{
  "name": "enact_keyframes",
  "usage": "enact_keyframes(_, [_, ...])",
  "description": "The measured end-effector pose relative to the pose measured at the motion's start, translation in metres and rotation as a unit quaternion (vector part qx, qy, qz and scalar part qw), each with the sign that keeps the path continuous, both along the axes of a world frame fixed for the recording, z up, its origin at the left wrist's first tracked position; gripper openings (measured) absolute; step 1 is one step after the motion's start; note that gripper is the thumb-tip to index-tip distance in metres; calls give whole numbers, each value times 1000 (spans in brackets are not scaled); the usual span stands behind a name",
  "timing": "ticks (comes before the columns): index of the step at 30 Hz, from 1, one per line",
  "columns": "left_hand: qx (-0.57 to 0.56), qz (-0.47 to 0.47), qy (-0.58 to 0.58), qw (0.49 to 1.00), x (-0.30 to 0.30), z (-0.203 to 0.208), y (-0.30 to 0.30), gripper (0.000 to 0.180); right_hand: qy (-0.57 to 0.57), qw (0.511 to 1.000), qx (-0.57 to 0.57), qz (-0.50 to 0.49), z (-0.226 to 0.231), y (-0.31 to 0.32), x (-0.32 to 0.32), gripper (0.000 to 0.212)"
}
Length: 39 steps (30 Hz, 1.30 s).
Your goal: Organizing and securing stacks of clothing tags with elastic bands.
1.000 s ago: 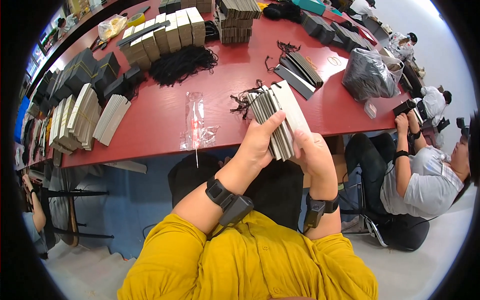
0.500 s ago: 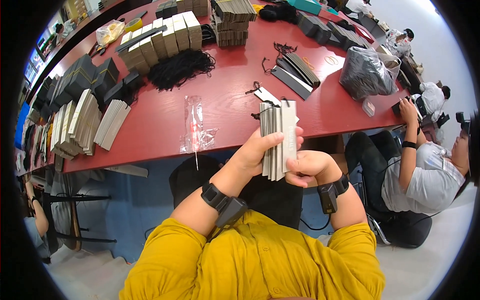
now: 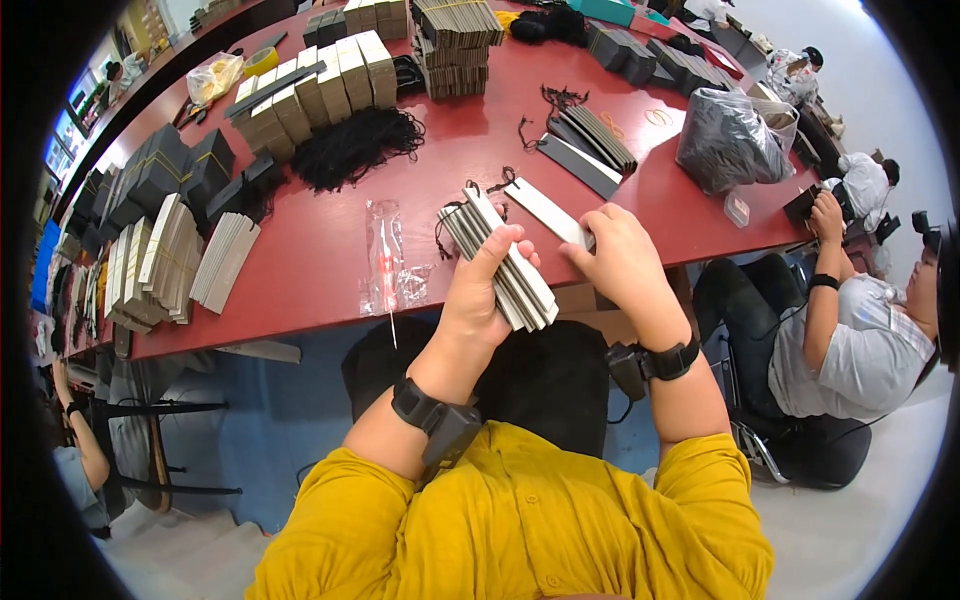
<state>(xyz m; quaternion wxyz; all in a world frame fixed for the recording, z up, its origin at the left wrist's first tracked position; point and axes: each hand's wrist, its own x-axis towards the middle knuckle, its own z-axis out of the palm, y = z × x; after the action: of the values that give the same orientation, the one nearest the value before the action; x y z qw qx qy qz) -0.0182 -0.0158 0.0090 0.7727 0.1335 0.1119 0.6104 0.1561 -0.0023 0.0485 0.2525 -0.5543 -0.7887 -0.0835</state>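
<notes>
My left hand [image 3: 473,297] is closed round a bundle of long, narrow light-coloured hang tags [image 3: 522,290], held tilted just in front of the table's near edge. Black strings hang from the bundle's far end. Over the table edge, my right hand [image 3: 628,255] pinches the near end of a single white hang tag [image 3: 540,208], whose black string points away from me. Past it lie a dark tag [image 3: 578,165] and a fanned pile of strung tags [image 3: 600,137].
Left on the red table [image 3: 300,265] stand several stacks of pale tags [image 3: 225,262] and dark tags [image 3: 155,170]. Black strings [image 3: 355,148] lie heaped by banded blocks [image 3: 345,75]. A tool in a transparent sleeve [image 3: 388,260] overhangs the edge. At right are a grey bag [image 3: 730,145] and a seated person [image 3: 840,340].
My left hand has moved left with the bundle, which now tilts the other way. My right hand has left the bundle, reached right and forward, and taken the white tag's end.
</notes>
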Motion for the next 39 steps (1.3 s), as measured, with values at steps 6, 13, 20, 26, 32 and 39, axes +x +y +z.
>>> enact_keyframes(6, [-79, -7, 82, 994, 1, 14, 3, 21, 295, 892, -324, -116, 26, 8, 0, 29])
enact_keyframes(13, [-96, 23, 120, 988, 9, 19, 6, 24, 135, 984, -107, -40, -7, 1, -7, 30])
enact_keyframes(20, [-59, 42, 111, 991, 12, 14, 5, 24, 26, 981, -184, -56, 20, 3, -24, 37])
enact_keyframes(26, [-44, 56, 190, 979, 14, 13, 7, 19, 427, 829, -360, -38, 9, 14, 13, 23])
enact_keyframes(32, [-31, 16, 139, 990, 18, 17, 8, 23, 487, 765, -415, 74, 13, -10, -11, 15])
enact_keyframes(39, [27, 78, 216, 973, 21, 21, 11, 34, 485, 770, -398, 117, 10, -13, -9, 16])
